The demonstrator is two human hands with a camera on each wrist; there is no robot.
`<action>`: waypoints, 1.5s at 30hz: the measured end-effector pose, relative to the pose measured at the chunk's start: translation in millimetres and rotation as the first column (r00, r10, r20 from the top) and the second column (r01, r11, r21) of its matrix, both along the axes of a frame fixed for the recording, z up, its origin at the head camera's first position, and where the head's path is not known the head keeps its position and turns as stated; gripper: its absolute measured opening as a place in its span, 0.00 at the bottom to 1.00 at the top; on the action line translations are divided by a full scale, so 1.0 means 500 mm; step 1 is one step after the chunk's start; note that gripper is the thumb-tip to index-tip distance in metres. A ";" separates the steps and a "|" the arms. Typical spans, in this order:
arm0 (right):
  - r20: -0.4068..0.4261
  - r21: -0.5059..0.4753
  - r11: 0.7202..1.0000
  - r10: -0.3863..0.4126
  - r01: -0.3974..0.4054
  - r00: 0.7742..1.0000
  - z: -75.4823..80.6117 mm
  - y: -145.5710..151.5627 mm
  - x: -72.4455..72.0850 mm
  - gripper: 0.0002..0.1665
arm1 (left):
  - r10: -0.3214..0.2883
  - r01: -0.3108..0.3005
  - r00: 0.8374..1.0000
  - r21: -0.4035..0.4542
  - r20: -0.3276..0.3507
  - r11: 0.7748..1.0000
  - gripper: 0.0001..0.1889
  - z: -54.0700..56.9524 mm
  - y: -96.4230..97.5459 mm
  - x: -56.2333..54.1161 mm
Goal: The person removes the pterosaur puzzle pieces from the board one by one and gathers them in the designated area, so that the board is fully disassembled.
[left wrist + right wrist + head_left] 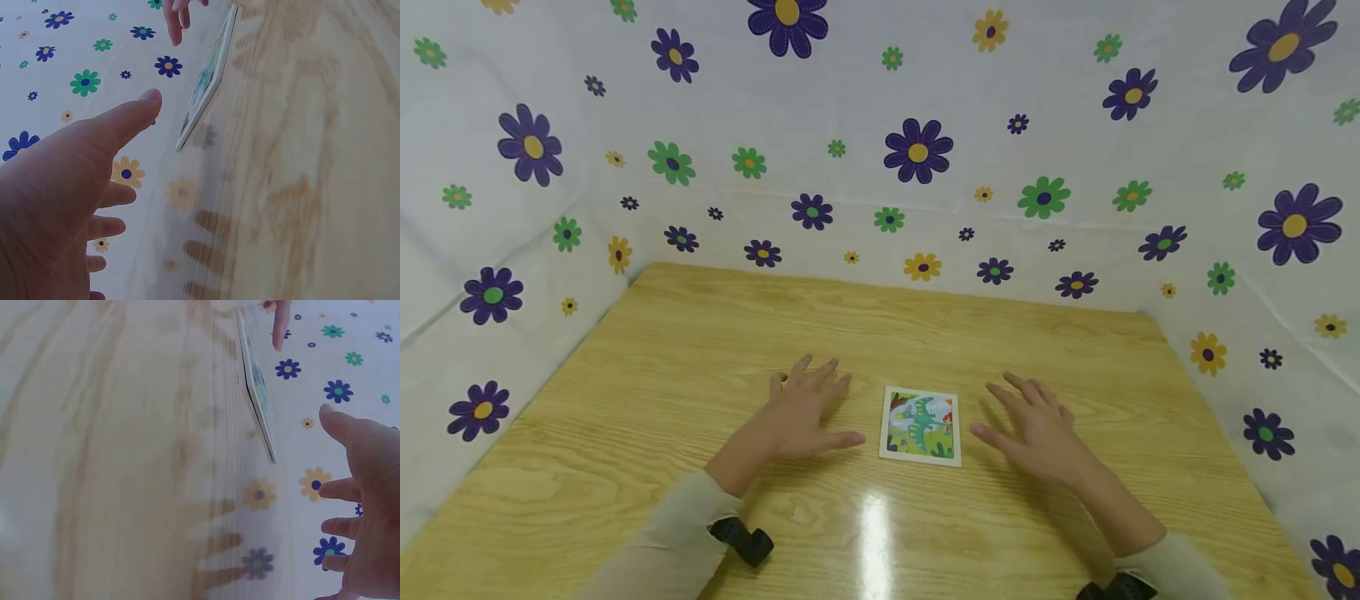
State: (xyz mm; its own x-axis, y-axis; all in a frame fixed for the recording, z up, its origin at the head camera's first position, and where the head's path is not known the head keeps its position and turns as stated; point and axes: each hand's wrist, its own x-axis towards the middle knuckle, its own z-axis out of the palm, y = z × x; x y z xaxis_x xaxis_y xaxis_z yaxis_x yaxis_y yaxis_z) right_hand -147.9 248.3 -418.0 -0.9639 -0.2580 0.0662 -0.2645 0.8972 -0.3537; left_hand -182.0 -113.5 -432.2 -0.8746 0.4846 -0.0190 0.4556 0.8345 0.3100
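Observation:
A small square picture puzzle (921, 426) with a white frame lies flat on the wooden table. Its picture is a teal winged dinosaur over green ground. To its left, my left hand (805, 417) hovers with fingers spread and the thumb pointing at the puzzle. On the other side, my right hand (1033, 429) is spread in the same way, thumb toward the puzzle. Both hands are apart from it and hold nothing. Each wrist view shows the puzzle (209, 78) edge-on beyond the thumb, with the other hand's fingers (282, 325) past it.
The glossy wood-grain table (737, 333) reflects a bright streak of light near its front. A white cloth (850, 100) with purple, green and yellow flowers hangs at the back and both sides. Dark straps with small devices (745, 540) sit on the wrists.

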 end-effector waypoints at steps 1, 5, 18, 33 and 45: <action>-0.003 -0.006 1.000 0.003 -0.003 1.000 -0.001 -0.004 -0.002 0.44 | -0.007 0.007 1.000 0.013 0.001 1.000 0.50 -0.001 0.003 -0.001; -0.022 -0.038 0.999 0.032 -0.033 0.999 -0.003 -0.022 -0.012 0.40 | -0.031 0.030 1.000 0.046 0.005 0.998 0.50 -0.005 0.020 -0.005; 0.023 -0.135 0.981 0.143 -0.139 0.989 -0.012 -0.078 -0.044 0.33 | -0.135 0.115 0.986 0.182 0.099 0.977 0.50 -0.025 0.076 -0.014; 0.128 -0.261 0.951 0.202 -0.164 0.971 -0.013 -0.153 -0.078 0.26 | -0.169 0.100 0.974 0.392 0.148 0.915 0.48 -0.043 0.111 -0.025; 0.162 -0.180 0.978 0.137 -0.107 0.977 -0.020 -0.192 -0.083 0.28 | -0.172 0.102 0.978 0.449 0.119 0.888 0.49 -0.076 0.116 -0.028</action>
